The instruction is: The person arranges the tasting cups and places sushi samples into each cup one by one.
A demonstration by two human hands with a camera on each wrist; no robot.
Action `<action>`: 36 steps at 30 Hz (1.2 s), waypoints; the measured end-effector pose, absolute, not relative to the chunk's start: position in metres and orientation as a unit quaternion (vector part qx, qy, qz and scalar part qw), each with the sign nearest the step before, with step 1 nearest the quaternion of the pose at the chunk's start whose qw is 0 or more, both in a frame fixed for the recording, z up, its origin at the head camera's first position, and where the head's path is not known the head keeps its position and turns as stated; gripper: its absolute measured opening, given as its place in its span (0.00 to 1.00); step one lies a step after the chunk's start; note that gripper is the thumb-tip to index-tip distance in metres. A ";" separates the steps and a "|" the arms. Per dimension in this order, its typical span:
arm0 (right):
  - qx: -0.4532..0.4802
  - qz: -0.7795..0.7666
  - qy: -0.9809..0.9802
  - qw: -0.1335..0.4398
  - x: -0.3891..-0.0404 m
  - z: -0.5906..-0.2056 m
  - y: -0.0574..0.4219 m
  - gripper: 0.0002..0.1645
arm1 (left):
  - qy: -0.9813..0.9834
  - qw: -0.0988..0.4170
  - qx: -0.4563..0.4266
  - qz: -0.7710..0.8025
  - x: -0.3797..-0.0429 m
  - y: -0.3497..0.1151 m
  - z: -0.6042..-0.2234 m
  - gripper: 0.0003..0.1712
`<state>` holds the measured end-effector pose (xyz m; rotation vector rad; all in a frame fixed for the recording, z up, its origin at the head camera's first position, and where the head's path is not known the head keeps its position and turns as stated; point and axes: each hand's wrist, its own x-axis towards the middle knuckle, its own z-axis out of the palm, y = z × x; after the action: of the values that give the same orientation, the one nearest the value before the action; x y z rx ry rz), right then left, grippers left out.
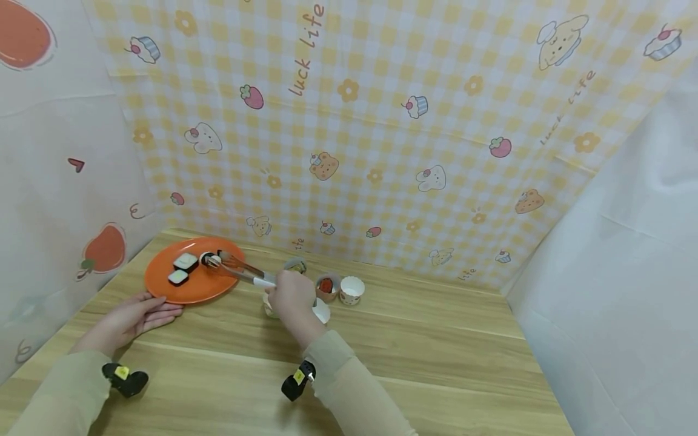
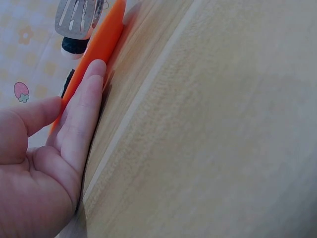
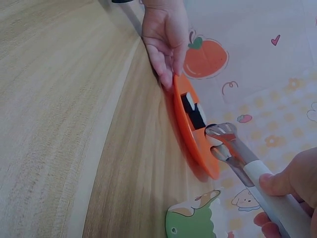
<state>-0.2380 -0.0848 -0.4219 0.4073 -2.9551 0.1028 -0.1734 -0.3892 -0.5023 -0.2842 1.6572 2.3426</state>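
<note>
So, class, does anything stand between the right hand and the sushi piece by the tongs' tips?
Nothing visible blocks the way: only the tongs, held in the right hand, span the gap to the sushi piece on the orange plate. Two other pieces lie to its left, off that line.

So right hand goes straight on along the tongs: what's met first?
The sushi piece at the tips of the tongs, on or just above the orange plate; depth is unclear. Beyond it, probably the nearest white-topped piece.
</note>
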 end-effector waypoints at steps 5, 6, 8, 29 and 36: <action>0.137 0.043 -0.987 0.076 -0.237 -0.421 -0.082 0.23 | 0.568 0.130 -0.100 0.806 -0.173 -0.390 -0.502 0.14; 0.137 0.047 -0.987 0.075 -0.237 -0.421 -0.081 0.23 | 0.568 0.130 -0.100 0.806 -0.173 -0.390 -0.502 0.14; 0.136 0.052 -0.987 0.075 -0.237 -0.420 -0.080 0.23 | 0.569 0.130 -0.099 0.806 -0.173 -0.390 -0.502 0.15; 0.178 0.075 -0.974 0.117 -0.227 -0.419 -0.067 0.18 | 0.575 0.127 -0.102 0.802 -0.173 -0.388 -0.499 0.14; 0.183 0.087 -0.973 0.115 -0.222 -0.417 -0.060 0.15 | 0.578 0.126 -0.102 0.800 -0.173 -0.388 -0.501 0.14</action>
<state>-0.2222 -0.0599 -0.4168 0.5355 -2.8496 0.2539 -0.1728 -0.3882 -0.5007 -0.2962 1.6828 2.3289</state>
